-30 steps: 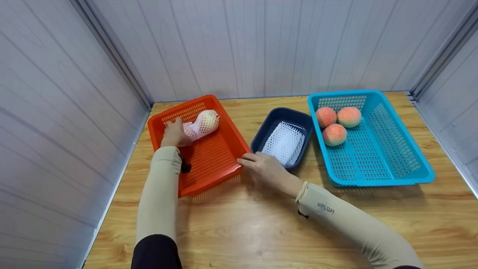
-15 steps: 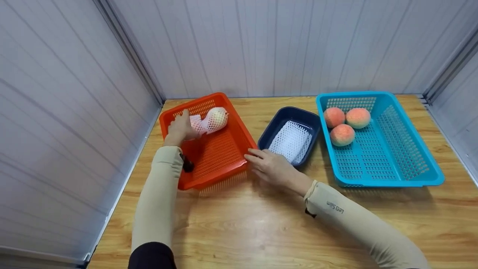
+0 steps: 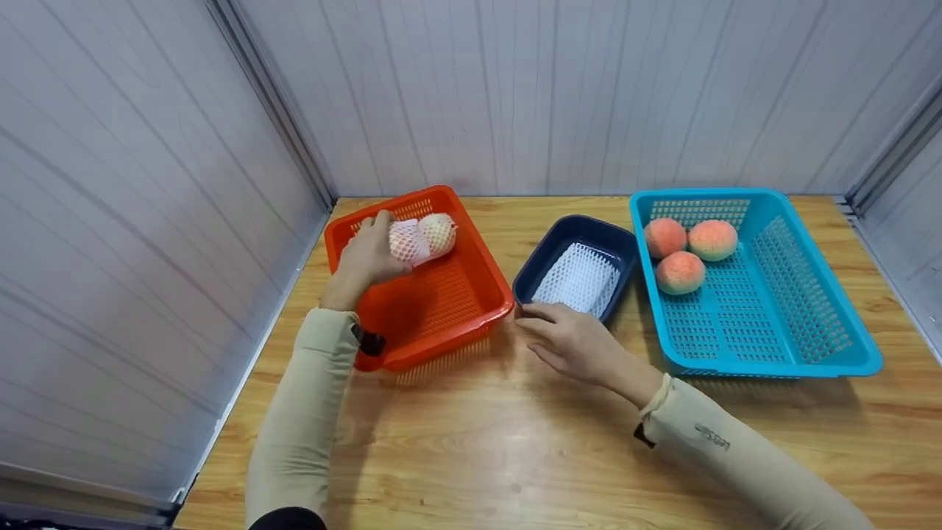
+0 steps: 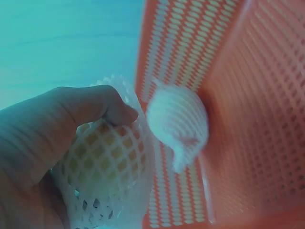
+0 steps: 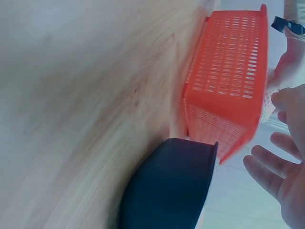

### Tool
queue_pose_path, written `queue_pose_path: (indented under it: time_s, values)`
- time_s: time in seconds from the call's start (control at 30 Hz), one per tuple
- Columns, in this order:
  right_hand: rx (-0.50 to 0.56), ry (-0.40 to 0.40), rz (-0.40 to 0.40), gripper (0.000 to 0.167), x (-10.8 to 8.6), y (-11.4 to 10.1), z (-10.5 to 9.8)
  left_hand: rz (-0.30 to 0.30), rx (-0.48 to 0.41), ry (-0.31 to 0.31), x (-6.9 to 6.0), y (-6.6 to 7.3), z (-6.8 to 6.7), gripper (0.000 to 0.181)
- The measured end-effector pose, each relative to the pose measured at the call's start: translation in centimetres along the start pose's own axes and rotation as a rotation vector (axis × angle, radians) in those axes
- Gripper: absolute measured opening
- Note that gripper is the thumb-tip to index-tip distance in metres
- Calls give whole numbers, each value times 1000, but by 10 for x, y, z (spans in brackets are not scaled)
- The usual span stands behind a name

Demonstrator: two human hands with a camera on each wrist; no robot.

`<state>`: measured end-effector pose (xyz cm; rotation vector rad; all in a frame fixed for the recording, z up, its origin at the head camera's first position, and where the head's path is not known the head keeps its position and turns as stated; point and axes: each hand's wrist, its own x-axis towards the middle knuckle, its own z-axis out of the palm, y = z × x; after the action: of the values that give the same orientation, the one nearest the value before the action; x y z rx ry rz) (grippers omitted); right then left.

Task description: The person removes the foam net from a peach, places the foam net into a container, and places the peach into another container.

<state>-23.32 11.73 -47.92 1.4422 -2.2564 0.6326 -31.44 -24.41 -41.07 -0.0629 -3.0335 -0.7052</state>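
Wood surface (image 3: 515, 442): right hand (image 3: 578, 346) hangs loose; left hand (image 3: 372, 254) holds netted fruit (image 4: 106, 162), likely setting it down; next, let go.

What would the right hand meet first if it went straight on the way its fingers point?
Most likely the near right corner of the red basket, just ahead of the right hand in the head view; depth is unclear, so it might pass over the rim.
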Motion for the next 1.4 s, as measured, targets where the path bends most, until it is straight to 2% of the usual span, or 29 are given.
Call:
queue_pose_path:
  time_s: [0.17,0.27,0.4,0.53,0.67,0.8,0.9,1.03,1.23,1.4]
  values:
    - [-14,12,18,39,-16,-8,-14,67,-17,19,-15,23,-5,85]
    - [-23,28,12,37,-24,-14,-21,99,-9,37,-29,37,-6,84]
    - [-16,47,13,35,-34,-21,-31,167,47,70,-51,58,-6,85]
    - [-22,36,46,32,-43,-25,-41,242,72,129,-76,78,-8,87]
    - [-50,38,64,29,-53,-29,-48,308,38,153,-100,97,-7,87]
    - [-73,47,69,25,-64,-32,-52,392,3,154,-121,113,2,84]
    - [-77,46,81,23,-72,-33,-55,463,17,149,-132,125,13,85]
    - [-83,46,92,22,-82,-32,-58,550,21,97,-140,139,36,87]
    - [-91,54,101,20,-96,-31,-61,667,-46,-19,-136,150,83,87]
    - [-97,36,128,15,-106,-29,-62,707,-84,-32,-132,154,127,95]
